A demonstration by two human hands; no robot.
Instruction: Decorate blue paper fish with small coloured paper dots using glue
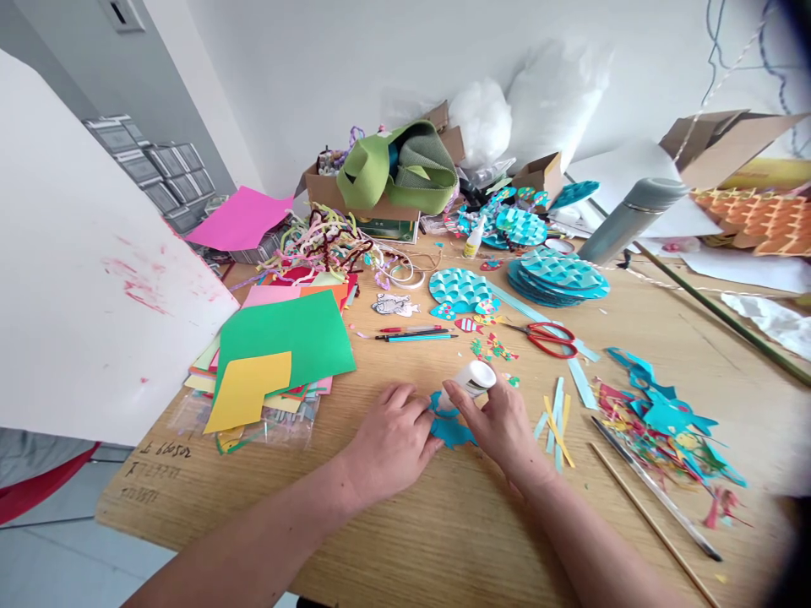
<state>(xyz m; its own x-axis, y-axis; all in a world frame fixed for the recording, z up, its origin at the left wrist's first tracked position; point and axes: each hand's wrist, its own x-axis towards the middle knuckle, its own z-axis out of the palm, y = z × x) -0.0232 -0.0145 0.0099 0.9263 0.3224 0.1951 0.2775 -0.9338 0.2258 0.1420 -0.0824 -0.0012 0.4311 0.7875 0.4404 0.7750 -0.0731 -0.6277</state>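
Lower centre of the frame: right hand grasps a tipped white bottle, left hand pinches blue paper; seemingly gluing, next calling for steady squeezing

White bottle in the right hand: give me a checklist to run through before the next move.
1. White bottle gripped: ok, tilted in the right hand.
2. Blue paper steadied: ok, the left hand touches its left edge.
3. Bottle's mouth against the paper: cannot tell, it is hidden from view.
4. Red-handled scissors apart from both hands: ok, they lie farther back on the table.
5. Table beside the right hand free of loose pieces: not ok, narrow paper strips lie just to its right.
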